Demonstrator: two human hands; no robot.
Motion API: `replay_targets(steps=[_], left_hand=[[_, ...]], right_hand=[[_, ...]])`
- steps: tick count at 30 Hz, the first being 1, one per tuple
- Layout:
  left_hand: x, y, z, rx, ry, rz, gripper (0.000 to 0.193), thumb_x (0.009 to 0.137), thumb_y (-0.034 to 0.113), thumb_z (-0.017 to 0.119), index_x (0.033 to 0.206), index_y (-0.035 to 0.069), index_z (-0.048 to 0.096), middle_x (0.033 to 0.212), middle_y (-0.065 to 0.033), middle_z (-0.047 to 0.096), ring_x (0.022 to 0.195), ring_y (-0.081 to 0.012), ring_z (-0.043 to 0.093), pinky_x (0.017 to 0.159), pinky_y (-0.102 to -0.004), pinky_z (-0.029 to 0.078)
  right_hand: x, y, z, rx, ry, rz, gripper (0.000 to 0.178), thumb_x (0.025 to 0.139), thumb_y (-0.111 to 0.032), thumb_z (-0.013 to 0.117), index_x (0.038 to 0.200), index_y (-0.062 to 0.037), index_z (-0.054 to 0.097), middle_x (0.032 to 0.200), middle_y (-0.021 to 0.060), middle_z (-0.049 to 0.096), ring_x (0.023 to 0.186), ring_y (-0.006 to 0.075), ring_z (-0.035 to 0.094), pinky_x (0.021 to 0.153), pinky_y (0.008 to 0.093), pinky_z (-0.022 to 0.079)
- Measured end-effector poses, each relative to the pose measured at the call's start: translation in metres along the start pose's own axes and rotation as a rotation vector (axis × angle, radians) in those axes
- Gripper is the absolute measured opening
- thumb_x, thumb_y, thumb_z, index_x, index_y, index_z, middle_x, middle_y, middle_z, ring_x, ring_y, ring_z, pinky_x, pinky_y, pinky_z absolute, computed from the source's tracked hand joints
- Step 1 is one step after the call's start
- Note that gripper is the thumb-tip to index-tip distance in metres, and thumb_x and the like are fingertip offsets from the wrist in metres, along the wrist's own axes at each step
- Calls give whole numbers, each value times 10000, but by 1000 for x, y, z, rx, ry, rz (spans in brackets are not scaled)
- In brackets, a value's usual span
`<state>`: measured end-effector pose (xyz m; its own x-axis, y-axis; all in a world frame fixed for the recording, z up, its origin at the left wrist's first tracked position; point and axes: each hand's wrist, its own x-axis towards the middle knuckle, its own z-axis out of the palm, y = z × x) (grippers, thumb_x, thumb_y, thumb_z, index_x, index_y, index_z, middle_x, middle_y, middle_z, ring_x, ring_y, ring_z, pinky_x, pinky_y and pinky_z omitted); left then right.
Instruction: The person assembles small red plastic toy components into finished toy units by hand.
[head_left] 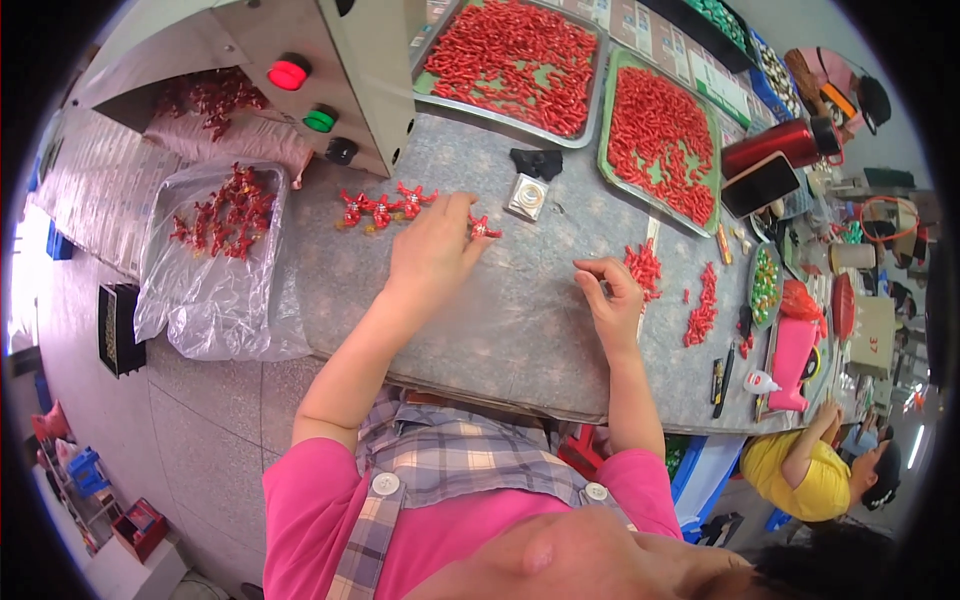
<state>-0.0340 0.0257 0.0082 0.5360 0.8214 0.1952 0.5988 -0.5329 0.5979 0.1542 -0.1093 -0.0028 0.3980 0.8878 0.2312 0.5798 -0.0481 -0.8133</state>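
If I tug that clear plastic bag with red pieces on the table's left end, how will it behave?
The clear plastic bag looks thin and crumpled, so probably floppy. It overhangs the grey table edge, so it may slide off. Its loose red pieces would likely shift.
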Motion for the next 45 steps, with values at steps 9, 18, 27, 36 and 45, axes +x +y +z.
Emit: replay_targets(steps=[9, 18, 27, 36, 45], left_hand=[[9, 83, -134, -1219, 205, 463, 445, 647, 150, 683, 1029, 23, 493, 930, -91, 494, 804, -184, 506, 692, -281, 441], [4, 75, -141, -1247, 119, 714, 233, 666, 157, 654, 815, 62, 502, 810, -56, 485, 714, -174, 474, 620, -262, 412], [7, 85, -148, -1183, -21, 987, 156, 686, 165, 625, 602, 101, 512, 689, -22, 476, 623, -164, 443, 549, -244, 384], [26, -77, -208, -941, 531, 379, 284, 896, 151, 446, 650, 18, 500, 628, -43, 434, 572, -133, 436, 519, -250, 369], [152, -297, -95, 373, 260, -88, 266, 776, 303, 545, 971, 143, 631, 908, -152, 631, 847, -333, 602, 720, -431, 486]], right_hand=[[2, 9, 3, 58, 4, 118, 97, 761, -89, 644, 819, -12, 641, 710, 52, 595, 649, 124, 554, 609, 235, 420], [3, -3, 12, 26, -45, 99, 83, 768, -77, 637, 812, -7, 639, 698, 51, 591, 640, 116, 552, 600, 228, 419], [4, -4, 4, 29, -31, 95, 67, 770, -52, 622, 802, 7, 628, 700, 58, 590, 649, 123, 552, 607, 230, 417], [-2, 11, 7, 66, -44, 76, 69, 769, -47, 616, 793, 17, 620, 695, 59, 588, 660, 132, 550, 621, 238, 417], [-1, 7, 12, 36, -59, 80, 59, 766, -50, 624, 793, 1, 633, 677, 57, 577, 621, 124, 537, 584, 230, 409]])
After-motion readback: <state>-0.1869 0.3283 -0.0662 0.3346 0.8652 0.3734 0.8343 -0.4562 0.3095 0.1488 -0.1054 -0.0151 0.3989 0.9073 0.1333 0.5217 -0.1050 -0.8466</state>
